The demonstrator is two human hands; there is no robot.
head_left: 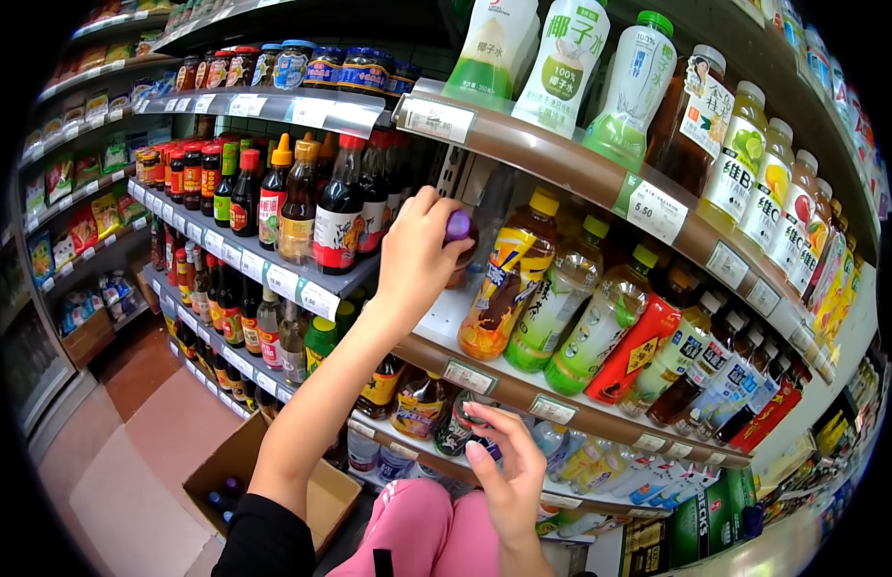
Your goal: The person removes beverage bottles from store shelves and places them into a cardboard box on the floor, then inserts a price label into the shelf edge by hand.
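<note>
Head view: the left hand (422, 245) is raised to the brown-edged drinks shelf (449, 306). Its grip is closed on a purple-capped bottle (458, 226), which is held near the cap at the shelf's left end; the lower part of the bottle is largely hidden by the hand, so contact with the shelf cannot be told. To the right of it, a yellow-capped bottle (508, 279) is seen, followed by green-capped bottles (566, 298). Dark sauce bottles (340, 207) are ranged on the shelving to the left.

The right hand (511, 462) is held lower, with thumb and fingers parted and slightly curled, in front of the lower shelf (whether a bottle there is touched cannot be told). On the floor, a cardboard box (326, 510) is placed beside the pink-clad legs (407, 529); purple-topped bottles (232, 486) are contained in it.
</note>
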